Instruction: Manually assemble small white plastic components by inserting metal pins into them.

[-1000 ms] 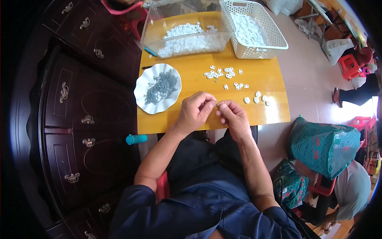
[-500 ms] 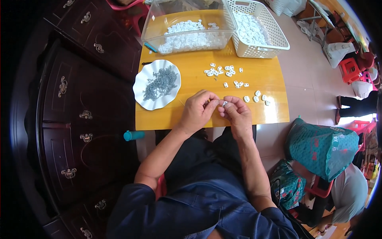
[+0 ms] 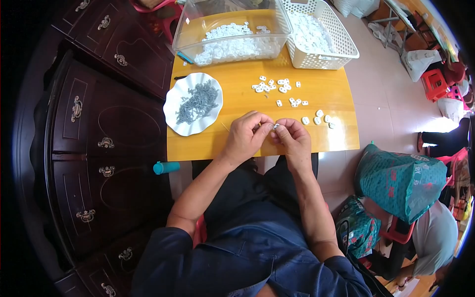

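My left hand (image 3: 249, 132) and my right hand (image 3: 295, 141) meet above the table's near edge, fingertips almost touching. Between thumb and fingers, the right hand pinches a small white two-holed plastic piece (image 3: 275, 126). The left hand's thumb and forefinger are pressed together at that piece; whatever they grip is too small to make out. To the left lies a white wavy-rimmed plate (image 3: 171, 116) bearing a heap of thin grey screw-like pieces (image 3: 198, 101). Several loose white two-holed pieces (image 3: 284, 85) are scattered beyond my hands, and a few larger ones (image 3: 317, 120) lie right of them.
At the table's (image 3: 237, 94) far side stand a clear plastic bin (image 3: 232, 47) and a white perforated basket (image 3: 324, 62), both holding white pieces. Dark drawers (image 3: 109, 133) flank the left. Teal bags (image 3: 396, 180) and a bending person (image 3: 435, 237) are at right.
The white piece and my right fingertips have shifted slightly left, closer to the left fingertips. The whole view has moved a little; the loose pieces and plate lie as before.
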Tool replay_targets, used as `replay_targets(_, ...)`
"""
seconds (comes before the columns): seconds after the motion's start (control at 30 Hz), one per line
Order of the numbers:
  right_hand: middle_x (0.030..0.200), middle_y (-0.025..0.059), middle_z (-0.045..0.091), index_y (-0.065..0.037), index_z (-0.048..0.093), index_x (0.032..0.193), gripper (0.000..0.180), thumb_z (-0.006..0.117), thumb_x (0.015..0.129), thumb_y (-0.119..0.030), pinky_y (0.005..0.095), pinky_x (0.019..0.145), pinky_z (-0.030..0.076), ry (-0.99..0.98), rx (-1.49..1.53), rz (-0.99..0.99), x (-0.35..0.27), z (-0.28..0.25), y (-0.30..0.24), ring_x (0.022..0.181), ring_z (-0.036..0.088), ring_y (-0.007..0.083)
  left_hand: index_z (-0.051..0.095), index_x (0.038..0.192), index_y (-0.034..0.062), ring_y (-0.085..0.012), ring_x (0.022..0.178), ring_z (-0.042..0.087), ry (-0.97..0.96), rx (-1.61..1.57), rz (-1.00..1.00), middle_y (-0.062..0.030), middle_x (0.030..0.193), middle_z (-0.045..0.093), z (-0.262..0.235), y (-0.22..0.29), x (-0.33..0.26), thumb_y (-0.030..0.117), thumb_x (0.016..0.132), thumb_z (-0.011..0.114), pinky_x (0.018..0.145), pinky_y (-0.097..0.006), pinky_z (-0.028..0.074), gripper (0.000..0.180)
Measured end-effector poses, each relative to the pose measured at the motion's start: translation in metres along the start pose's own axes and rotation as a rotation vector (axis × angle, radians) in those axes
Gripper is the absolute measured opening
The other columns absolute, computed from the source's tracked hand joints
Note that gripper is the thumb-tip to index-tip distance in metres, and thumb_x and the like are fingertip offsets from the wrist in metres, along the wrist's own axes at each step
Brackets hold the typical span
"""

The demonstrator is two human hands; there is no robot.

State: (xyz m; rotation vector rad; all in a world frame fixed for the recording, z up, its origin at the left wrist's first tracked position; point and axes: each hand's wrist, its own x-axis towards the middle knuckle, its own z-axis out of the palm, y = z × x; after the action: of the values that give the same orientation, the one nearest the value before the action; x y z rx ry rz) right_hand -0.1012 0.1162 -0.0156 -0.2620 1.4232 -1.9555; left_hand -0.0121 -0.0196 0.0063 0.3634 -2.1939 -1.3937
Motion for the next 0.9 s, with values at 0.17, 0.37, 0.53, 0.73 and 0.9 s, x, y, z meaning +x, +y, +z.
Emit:
replay_targets(0.17, 0.092, 0.0017, 0.068, 0.0, 0.066, 0.105, 0.008, 0.066, 0.099, -0.006, 0.0228, 0.076, 0.053, 0.001, -0.06, -0.067, 0.001, -0.002, 0.004, 0.083, 0.065, 0.0087, 0.067, 0.094, -0.0016, -0.0244, 0.071, 0.067, 0.0, -0.009, 0.013, -0.0135, 0.085, 0.068, 0.001, -0.003, 0.0, 0.002, 0.091, 0.069, 0.064, -0.033, 0.053, 0.005)
replay_targets(0.37, 0.092, 0.0019, 0.069, 0.001, 0.067, 0.105, 0.009, 0.067, 0.098, -0.006, 0.0227, 0.073, 0.052, 0.004, -0.088, -0.11, 0.004, 0.003, 0.008, 0.08, 0.063, 0.0083, 0.067, 0.09, -0.0014, -0.0253, 0.068, 0.067, 0.023, 0.023, -0.013, -0.0141, 0.08, 0.068, 0.001, -0.004, 0.003, 0.003, 0.089, 0.071, 0.062, -0.034, 0.052, 0.006)
replay_targets(0.53, 0.092, 0.0014, 0.068, 0.0, 0.067, 0.105, 0.01, 0.067, 0.098, -0.006, 0.0226, 0.073, 0.052, 0.048, -0.037, -0.069, 0.006, 0.002, 0.013, 0.08, 0.063, 0.0081, 0.069, 0.091, -0.0013, -0.0205, 0.065, 0.067, -0.006, 0.071, -0.019, -0.0123, 0.08, 0.07, 0.001, -0.007, 0.006, 0.005, 0.089, 0.072, 0.06, -0.032, 0.052, 0.007)
replay_targets(0.73, 0.093, 0.0002, 0.067, -0.001, 0.066, 0.108, 0.01, 0.066, 0.098, -0.006, 0.0225, 0.074, 0.051, 0.089, 0.033, -0.073, 0.006, -0.005, 0.013, 0.081, 0.063, 0.0078, 0.07, 0.11, 0.0011, -0.0156, 0.065, 0.067, 0.016, 0.064, -0.08, -0.0087, 0.085, 0.071, -0.012, -0.019, 0.028, 0.006, 0.089, 0.072, 0.061, -0.03, 0.053, 0.022)
replay_targets(0.9, 0.095, 0.0002, 0.067, -0.002, 0.066, 0.108, 0.01, 0.066, 0.099, -0.006, 0.0226, 0.075, 0.051, 0.073, 0.064, -0.092, 0.006, -0.009, 0.014, 0.081, 0.063, 0.0079, 0.07, 0.111, 0.0047, -0.0308, 0.08, 0.07, 0.027, 0.468, 0.063, -0.0123, 0.092, 0.07, -0.016, -0.042, 0.058, 0.013, 0.088, 0.072, 0.071, -0.04, 0.056, 0.025)
